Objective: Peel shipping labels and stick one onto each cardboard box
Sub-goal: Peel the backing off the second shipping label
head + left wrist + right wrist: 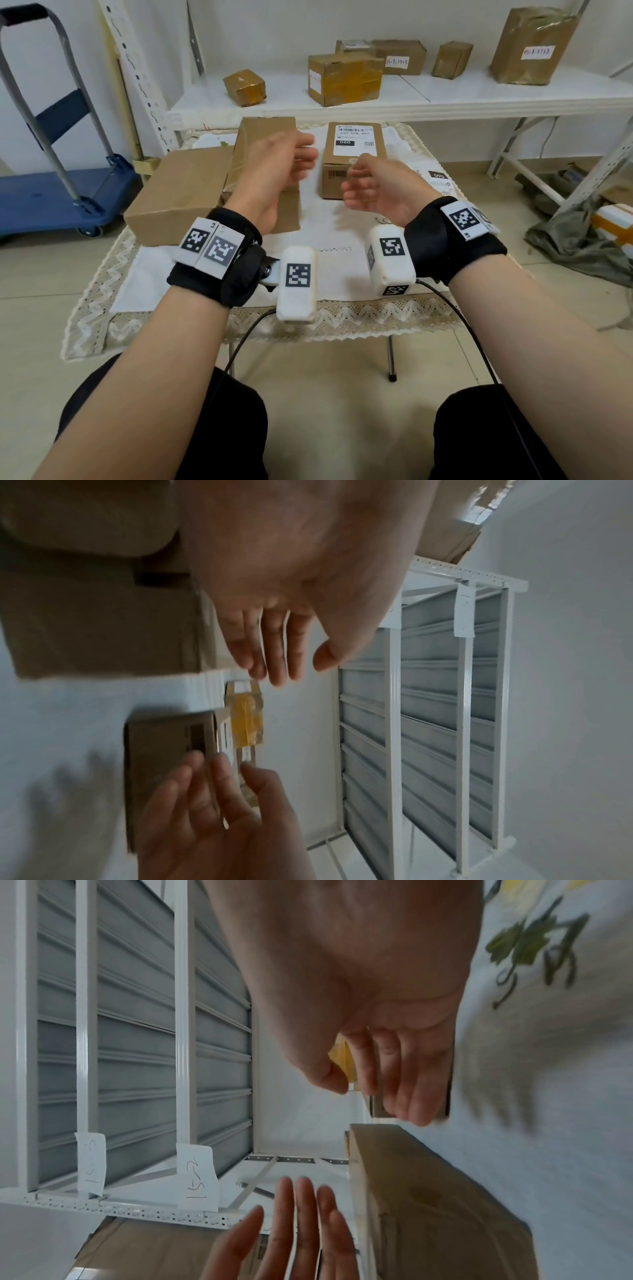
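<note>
Three cardboard boxes stand on the cloth-covered table (329, 274). A wide flat box (178, 195) lies at the left, with a taller plain box (265, 137) beside it. The right box (352, 178) carries a white shipping label (355, 135) on top. More labels (440, 180) lie at the table's right edge. My left hand (301, 157) hovers in front of the plain box, fingers loose and empty. My right hand (356, 185) hovers in front of the labelled box, palm facing the left hand, also empty. The wrist views show my left hand (274, 647) and right hand (394, 1085) with fingers straight, holding nothing.
A white metal shelf (445, 99) behind the table holds several taped cardboard parcels (344, 78). A blue platform trolley (51, 198) stands on the floor at the left. A grey cloth and packages (582, 233) lie on the floor at the right.
</note>
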The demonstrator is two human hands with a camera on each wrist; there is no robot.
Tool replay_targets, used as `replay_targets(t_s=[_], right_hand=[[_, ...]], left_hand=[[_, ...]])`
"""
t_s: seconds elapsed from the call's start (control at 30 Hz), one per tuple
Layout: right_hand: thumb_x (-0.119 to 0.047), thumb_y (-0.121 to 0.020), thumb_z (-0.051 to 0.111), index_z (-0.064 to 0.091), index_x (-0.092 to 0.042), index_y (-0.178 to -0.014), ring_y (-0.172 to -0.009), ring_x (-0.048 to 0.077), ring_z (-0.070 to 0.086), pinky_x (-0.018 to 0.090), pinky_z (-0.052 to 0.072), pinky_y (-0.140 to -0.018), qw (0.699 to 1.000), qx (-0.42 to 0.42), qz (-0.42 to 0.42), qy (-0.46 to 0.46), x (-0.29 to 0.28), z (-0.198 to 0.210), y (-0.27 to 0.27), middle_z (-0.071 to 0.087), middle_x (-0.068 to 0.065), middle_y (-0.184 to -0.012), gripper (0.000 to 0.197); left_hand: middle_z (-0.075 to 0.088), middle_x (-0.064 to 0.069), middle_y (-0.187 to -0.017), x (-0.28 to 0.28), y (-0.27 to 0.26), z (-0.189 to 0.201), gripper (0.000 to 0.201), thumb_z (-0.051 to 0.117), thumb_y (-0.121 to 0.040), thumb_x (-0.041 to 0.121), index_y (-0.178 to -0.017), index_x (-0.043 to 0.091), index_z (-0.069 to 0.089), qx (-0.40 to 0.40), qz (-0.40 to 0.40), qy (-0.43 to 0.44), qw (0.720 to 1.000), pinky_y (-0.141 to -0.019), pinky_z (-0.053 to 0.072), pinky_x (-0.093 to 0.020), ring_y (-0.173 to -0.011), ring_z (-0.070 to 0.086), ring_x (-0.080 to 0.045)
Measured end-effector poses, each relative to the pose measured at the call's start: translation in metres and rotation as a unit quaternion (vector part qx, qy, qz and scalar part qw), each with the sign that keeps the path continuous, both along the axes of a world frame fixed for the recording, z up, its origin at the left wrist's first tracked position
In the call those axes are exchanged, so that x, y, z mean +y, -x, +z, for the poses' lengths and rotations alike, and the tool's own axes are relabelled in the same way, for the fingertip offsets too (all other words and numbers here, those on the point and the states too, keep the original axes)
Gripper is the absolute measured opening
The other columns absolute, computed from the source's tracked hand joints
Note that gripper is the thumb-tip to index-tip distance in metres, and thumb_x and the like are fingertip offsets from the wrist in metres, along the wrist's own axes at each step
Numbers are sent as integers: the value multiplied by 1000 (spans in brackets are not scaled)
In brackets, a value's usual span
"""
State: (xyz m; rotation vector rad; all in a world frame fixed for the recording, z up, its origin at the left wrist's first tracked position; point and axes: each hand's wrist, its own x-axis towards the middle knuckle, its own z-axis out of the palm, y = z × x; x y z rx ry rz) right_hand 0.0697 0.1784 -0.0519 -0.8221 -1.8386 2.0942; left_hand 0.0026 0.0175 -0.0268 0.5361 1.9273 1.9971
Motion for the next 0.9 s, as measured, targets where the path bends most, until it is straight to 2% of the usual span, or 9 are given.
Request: replay_targets(t_s=[0.07, 0.17, 0.37, 0.5, 0.57, 0.63, 0.77, 0.83, 0.9], right_hand=[[-13, -98, 54, 61, -5, -98, -68, 25, 68, 32, 62, -64, 1000, -2, 29, 9, -5, 0, 4, 70, 13, -82, 10], [-16, -99, 58, 62, -4, -103, -83, 30, 70, 36, 64, -73, 998, -11, 68, 12, -15, -2, 12, 69, 16, -93, 14], [-22, -99, 62, 63, -6, -100, -99, 27, 63, 39, 62, -87, 995, -22, 97, 9, -29, -14, 28, 60, 12, -107, 16], [-27, -99, 61, 64, -11, -99, -102, 31, 66, 41, 56, -100, 992, -40, 117, 2, -34, -17, 34, 68, 20, -117, 17], [-32, -98, 61, 64, -14, -103, -110, 33, 68, 40, 54, -103, 991, -50, 125, 6, -37, -18, 35, 68, 26, -124, 18], [-36, -98, 60, 62, -17, -105, -114, 33, 67, 39, 54, -102, 990, -49, 129, 24, -38, -17, 36, 66, 24, -127, 20], [-42, -100, 57, 56, -23, -94, -98, 29, 62, 35, 58, -87, 990, -44, 124, 58, -37, -14, 34, 60, 17, -119, 21], [-44, -99, 57, 53, -23, -90, -82, 24, 57, 29, 51, -69, 990, -44, 114, 75, -33, -13, 31, 58, 13, -106, 23], [-42, -100, 56, 52, -21, -94, -72, 22, 47, 30, 40, -67, 990, -43, 99, 85, -29, -12, 28, 59, 9, -89, 21]], left_hand=[[71, 2, -97, -8, 9, 2, 15, 56, -100, 23, -101, 17, 70, 15, 75, 7, 997, -89, 57, -31, -90, 64, -11], [64, 8, -103, -19, 16, 6, 10, 55, -100, 25, -103, 23, 64, 20, 143, 34, 989, -71, 48, -18, -82, 54, -4], [51, 14, -100, -29, 18, 7, 24, 55, -101, 32, -124, 24, 55, -13, 130, 88, 988, -57, 35, -16, -79, 43, 2], [42, 13, -83, -32, 18, 12, 11, 51, -104, 31, -95, 25, 52, -21, 126, 98, 987, -41, 36, -6, -74, 46, -7], [46, 7, -83, -33, 23, 12, 12, 54, -101, 31, -97, 20, 55, -41, 123, 88, 988, -49, 42, -9, -85, 52, -15], [53, 4, -95, -34, 27, 12, 14, 57, -97, 33, -103, 20, 58, -73, 118, 64, 988, -66, 43, -20, -98, 57, -18], [64, 1, -115, -35, 32, 10, 6, 60, -95, 30, -94, 26, 55, -88, 101, 50, 990, -75, 47, -22, -108, 61, -12], [68, -4, -122, -35, 33, 7, 16, 60, -94, 29, -109, 23, 60, -93, 90, 47, 990, -73, 55, -25, -109, 66, -16], [71, -4, -119, -35, 32, 4, 31, 59, -96, 29, -125, 18, 58, -96, 88, 47, 990, -64, 54, -23, -92, 69, -11]])
